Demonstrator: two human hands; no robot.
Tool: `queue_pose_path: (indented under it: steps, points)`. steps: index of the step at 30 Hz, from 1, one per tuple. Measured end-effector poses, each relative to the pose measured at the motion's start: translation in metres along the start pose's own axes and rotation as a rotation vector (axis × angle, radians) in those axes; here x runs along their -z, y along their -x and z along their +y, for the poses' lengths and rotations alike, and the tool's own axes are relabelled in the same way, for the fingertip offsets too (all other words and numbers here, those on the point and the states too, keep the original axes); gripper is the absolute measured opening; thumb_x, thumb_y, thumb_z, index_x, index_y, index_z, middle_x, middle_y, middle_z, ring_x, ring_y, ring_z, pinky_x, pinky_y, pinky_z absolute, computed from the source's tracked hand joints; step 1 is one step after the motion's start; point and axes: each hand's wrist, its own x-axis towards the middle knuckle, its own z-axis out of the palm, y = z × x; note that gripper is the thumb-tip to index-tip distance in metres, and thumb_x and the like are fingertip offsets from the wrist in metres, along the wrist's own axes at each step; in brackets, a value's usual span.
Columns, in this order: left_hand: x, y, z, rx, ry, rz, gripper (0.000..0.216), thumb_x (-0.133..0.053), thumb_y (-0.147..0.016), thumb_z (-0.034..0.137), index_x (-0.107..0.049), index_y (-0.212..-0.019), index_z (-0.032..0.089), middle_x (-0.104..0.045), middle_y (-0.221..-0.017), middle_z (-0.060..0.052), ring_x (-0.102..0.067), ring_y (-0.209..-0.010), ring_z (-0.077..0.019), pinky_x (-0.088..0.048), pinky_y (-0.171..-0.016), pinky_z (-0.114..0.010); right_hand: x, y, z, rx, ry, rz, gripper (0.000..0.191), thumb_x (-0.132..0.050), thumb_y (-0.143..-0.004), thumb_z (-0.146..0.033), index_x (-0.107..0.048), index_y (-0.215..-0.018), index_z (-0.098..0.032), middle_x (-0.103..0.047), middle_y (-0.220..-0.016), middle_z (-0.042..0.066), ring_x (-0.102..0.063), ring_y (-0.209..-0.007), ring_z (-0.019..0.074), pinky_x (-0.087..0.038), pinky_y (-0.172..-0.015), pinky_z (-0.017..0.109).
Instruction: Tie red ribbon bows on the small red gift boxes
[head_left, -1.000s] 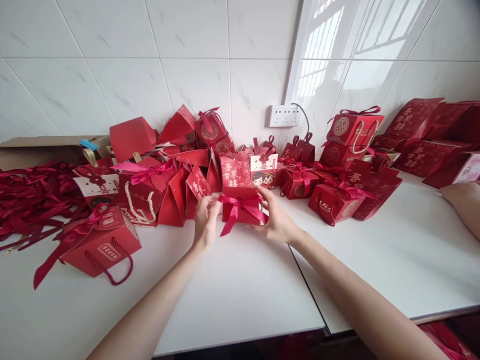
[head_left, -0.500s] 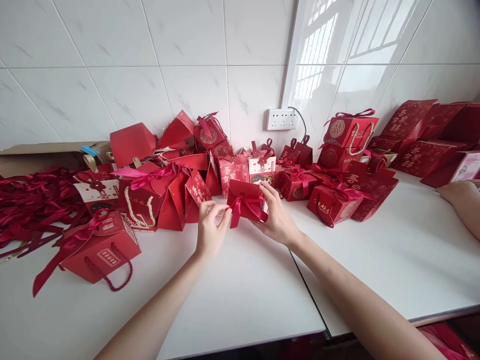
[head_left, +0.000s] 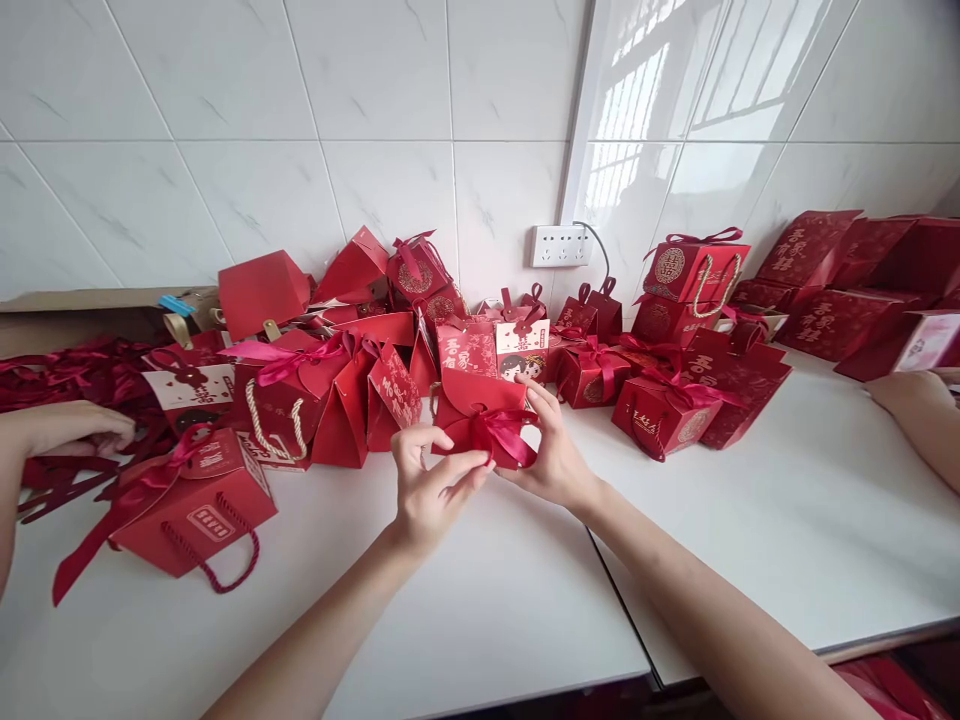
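Observation:
I hold a small red gift box [head_left: 474, 400] with a pink-red ribbon bow [head_left: 504, 432] just above the white table [head_left: 480, 590], in front of a heap of similar red boxes. My left hand [head_left: 431, 492] pinches the ribbon at the box's lower left edge. My right hand [head_left: 553, 450] grips the box's right side, fingers wrapped round it and touching the bow. The box is tilted back, its flap facing me.
Red gift boxes [head_left: 360, 340] pile along the tiled wall, more at the right [head_left: 701, 340]. A box with a rope handle [head_left: 196, 505] lies at the left beside loose red ribbons [head_left: 60, 375]. Another person's hand [head_left: 71, 428] rests at left, another's [head_left: 911, 400] at right. A wall socket [head_left: 559, 245].
The box has been lifted and drawn toward me, tilting back. My left hand moved from its side to pinch the ribbon. Another person's hand appeared at the left.

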Motion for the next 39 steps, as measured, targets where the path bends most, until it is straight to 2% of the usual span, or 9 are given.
queue_pose_path:
  steps: [3, 9, 13, 18, 27, 32, 36, 39]
  points:
    - [0.003, -0.002, 0.006, -0.033, 0.028, -0.009, 0.004, -0.066, -0.081, 0.018, -0.066, -0.083, 0.022, -0.036, -0.088, -0.002, -0.045, -0.083, -0.0145, -0.046, -0.069, -0.027, 0.001, -0.001, -0.004, 0.045, -0.015, 0.02, 0.09, -0.064, -0.083, -0.039, -0.002, -0.147, -0.03, -0.023, -0.147, 0.018, -0.027, -0.139, 0.0288, -0.055, -0.088, 0.045]
    - [0.007, -0.005, 0.012, -0.038, 0.043, -0.029, 0.004, -0.065, -0.082, 0.019, -0.067, -0.082, 0.022, -0.035, -0.088, -0.001, -0.043, -0.08, -0.0136, -0.043, -0.068, -0.028, 0.003, -0.003, -0.007, 0.108, 0.053, 0.065, 0.086, -0.061, -0.084, -0.045, -0.006, -0.146, -0.027, -0.027, -0.144, 0.019, -0.03, -0.137, 0.0293, -0.05, -0.094, 0.051]
    - [0.008, -0.004, 0.012, -0.041, 0.042, -0.038, 0.005, -0.067, -0.08, 0.019, -0.068, -0.083, 0.024, -0.034, -0.087, -0.001, -0.043, -0.079, -0.0133, -0.043, -0.068, -0.028, 0.005, -0.004, -0.007, 0.094, 0.085, 0.042, 0.084, -0.059, -0.085, -0.047, -0.002, -0.145, -0.031, -0.026, -0.144, 0.018, -0.032, -0.136, 0.0299, -0.048, -0.096, 0.054]
    - [0.009, -0.006, 0.013, -0.045, 0.036, -0.038, 0.005, -0.067, -0.081, 0.021, -0.07, -0.082, 0.025, -0.033, -0.085, -0.001, -0.044, -0.077, -0.013, -0.044, -0.067, -0.029, 0.006, -0.002, -0.006, 0.049, 0.114, 0.024, 0.092, -0.063, -0.079, -0.051, 0.001, -0.143, -0.034, -0.026, -0.143, 0.019, -0.033, -0.135, 0.0346, -0.043, -0.097, 0.06]
    - [0.007, -0.006, 0.012, -0.052, 0.027, -0.049, 0.006, -0.066, -0.081, 0.02, -0.069, -0.083, 0.025, -0.033, -0.085, -0.001, -0.043, -0.077, -0.0133, -0.043, -0.067, -0.028, 0.007, -0.003, -0.006, 0.076, 0.078, 0.029, 0.086, -0.06, -0.083, -0.049, -0.001, -0.144, -0.034, -0.025, -0.143, 0.017, -0.032, -0.136, 0.0314, -0.044, -0.099, 0.057]
    - [0.008, -0.006, 0.013, -0.065, 0.03, -0.054, 0.006, -0.067, -0.08, 0.019, -0.069, -0.083, 0.025, -0.033, -0.085, -0.001, -0.043, -0.078, -0.0139, -0.043, -0.067, -0.028, 0.006, -0.002, -0.006, 0.09, 0.027, 0.037, 0.087, -0.062, -0.084, -0.042, -0.002, -0.145, -0.034, -0.022, -0.145, 0.016, -0.029, -0.138, 0.03, -0.051, -0.094, 0.051]
    - [0.008, -0.006, 0.012, -0.066, 0.021, -0.054, 0.005, -0.066, -0.081, 0.021, -0.069, -0.083, 0.025, -0.034, -0.084, -0.001, -0.044, -0.078, -0.0141, -0.044, -0.068, -0.029, 0.005, -0.001, -0.005, 0.058, 0.044, 0.016, 0.094, -0.069, -0.079, -0.041, -0.001, -0.144, -0.037, -0.021, -0.147, 0.017, -0.033, -0.136, 0.0334, -0.052, -0.09, 0.053]
    - [0.008, -0.006, 0.012, -0.074, 0.012, -0.049, 0.005, -0.066, -0.081, 0.022, -0.069, -0.083, 0.025, -0.034, -0.084, -0.001, -0.044, -0.078, -0.0139, -0.044, -0.068, -0.029, 0.005, -0.001, -0.005, 0.08, 0.048, 0.03, 0.091, -0.067, -0.08, -0.041, -0.002, -0.144, -0.035, -0.023, -0.146, 0.017, -0.033, -0.135, 0.033, -0.05, -0.093, 0.055]
